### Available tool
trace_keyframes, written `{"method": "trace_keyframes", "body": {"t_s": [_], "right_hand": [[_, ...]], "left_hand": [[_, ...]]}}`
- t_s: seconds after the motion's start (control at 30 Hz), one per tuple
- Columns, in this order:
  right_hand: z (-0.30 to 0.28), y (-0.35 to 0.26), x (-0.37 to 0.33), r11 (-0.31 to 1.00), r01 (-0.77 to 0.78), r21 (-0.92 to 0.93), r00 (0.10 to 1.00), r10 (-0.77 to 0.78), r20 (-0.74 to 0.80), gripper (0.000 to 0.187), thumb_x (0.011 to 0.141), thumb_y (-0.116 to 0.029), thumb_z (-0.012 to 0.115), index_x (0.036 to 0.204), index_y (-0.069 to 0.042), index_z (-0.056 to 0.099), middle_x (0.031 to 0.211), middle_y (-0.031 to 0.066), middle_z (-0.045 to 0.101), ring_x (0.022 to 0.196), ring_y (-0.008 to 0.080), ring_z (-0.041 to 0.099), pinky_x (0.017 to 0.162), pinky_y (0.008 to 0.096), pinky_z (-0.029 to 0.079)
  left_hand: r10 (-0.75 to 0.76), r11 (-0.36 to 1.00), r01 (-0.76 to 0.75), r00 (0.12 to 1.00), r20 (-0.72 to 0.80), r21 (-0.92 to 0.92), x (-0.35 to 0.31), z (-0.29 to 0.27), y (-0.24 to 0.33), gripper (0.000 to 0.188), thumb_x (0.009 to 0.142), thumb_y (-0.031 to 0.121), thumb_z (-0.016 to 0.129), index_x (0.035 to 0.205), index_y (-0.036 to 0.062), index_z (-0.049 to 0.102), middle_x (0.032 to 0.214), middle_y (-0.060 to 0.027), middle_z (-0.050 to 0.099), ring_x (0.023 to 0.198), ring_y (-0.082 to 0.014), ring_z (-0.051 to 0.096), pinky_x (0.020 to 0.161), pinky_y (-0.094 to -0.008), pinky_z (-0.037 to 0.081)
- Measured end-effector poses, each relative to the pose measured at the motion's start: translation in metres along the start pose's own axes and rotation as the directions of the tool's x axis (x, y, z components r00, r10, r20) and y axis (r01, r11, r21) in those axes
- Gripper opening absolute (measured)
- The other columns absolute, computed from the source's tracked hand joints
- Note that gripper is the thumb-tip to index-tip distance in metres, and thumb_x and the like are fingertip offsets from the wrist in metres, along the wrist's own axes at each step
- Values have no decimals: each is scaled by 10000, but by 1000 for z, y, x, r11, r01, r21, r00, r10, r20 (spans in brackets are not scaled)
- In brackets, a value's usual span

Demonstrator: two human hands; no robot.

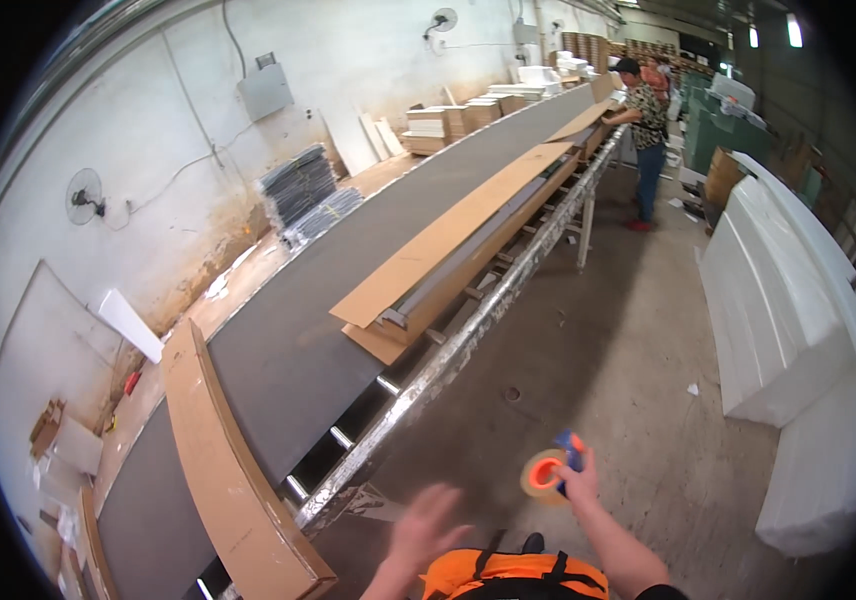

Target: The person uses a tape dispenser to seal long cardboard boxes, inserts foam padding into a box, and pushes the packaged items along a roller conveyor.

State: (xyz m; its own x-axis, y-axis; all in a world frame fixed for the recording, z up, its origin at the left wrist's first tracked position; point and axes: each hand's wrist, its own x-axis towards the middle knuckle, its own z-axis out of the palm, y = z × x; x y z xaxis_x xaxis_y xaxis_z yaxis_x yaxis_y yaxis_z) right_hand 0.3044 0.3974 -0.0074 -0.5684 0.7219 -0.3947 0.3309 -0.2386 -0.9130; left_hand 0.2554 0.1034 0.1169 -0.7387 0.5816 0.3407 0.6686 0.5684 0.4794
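In the head view, a dark grey conveyor belt [298, 340] runs from the lower left of the frame to the upper centre, bordered on its right by exposed rollers [342, 437] and a worn metal rail [533, 300]. To the upper left we see a stained white wall [173, 120] with a wall fan [84, 196] and a grey electrical box [265, 90]. Bare concrete floor [548, 375] fills the centre right, and white wrapped blocks [778, 310] stand at the right edge. A long brown carton [228, 460] lies across the belt at the lower left; a second carton [448, 240], its flaps raised, lies along it at centre. A co-worker [645, 130] stands beside the line at the upper right.

We locate the tape dispenser [556, 468] at lower centre right, above the floor. It carries a tan roll around an orange core, with blue and orange parts on the frame (partly covered by the grip). Our right hand [580, 485] has its fingers clamped on it. Our left hand [426, 530], motion-blurred near the rail, shows its fingers extended and apart, holding nothing.
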Motion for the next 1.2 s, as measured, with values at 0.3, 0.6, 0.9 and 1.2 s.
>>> {"method": "trace_keyframes", "body": {"t_s": [0.3,0.6,0.9,1.2], "right_hand": [[78,-112,21,896,166,411,787,-372,492,1133,777,-86,821,1546,-1,-7,1315,170,526,1157,227,551,1023,374,443],[62,-90,143,947,284,-153,959,-278,59,1135,722,-367,863,1531,11,163,1423,247,429,1277,364,467,1050,458,422],[-38,-25,165,865,-343,-365,823,90,-561,667,709,-380,761,1265,-37,626,1226,168,656,1147,294,619,965,378,500],[-101,13,176,765,-539,-353,770,278,-574,610,749,-349,725,1283,-67,634,1273,156,642,1185,302,600,1020,386,473]], "left_hand": [[181,982,-178,982,-46,55,124,93,-29,429,673,184,793,1055,128,607,1076,-52,643,790,-269,671,615,-379,545],[-131,960,244,825,-549,137,342,-22,-402,456,756,6,696,1200,3,592,1104,-199,618,972,-403,618,795,-430,526],[-524,840,527,725,-447,-130,503,25,-647,357,759,186,729,1073,43,640,1100,-127,658,966,-277,635,862,-386,516],[-116,984,178,735,-668,25,562,107,-408,336,782,262,759,1029,51,676,1037,-119,693,932,-242,646,829,-364,529]]}}
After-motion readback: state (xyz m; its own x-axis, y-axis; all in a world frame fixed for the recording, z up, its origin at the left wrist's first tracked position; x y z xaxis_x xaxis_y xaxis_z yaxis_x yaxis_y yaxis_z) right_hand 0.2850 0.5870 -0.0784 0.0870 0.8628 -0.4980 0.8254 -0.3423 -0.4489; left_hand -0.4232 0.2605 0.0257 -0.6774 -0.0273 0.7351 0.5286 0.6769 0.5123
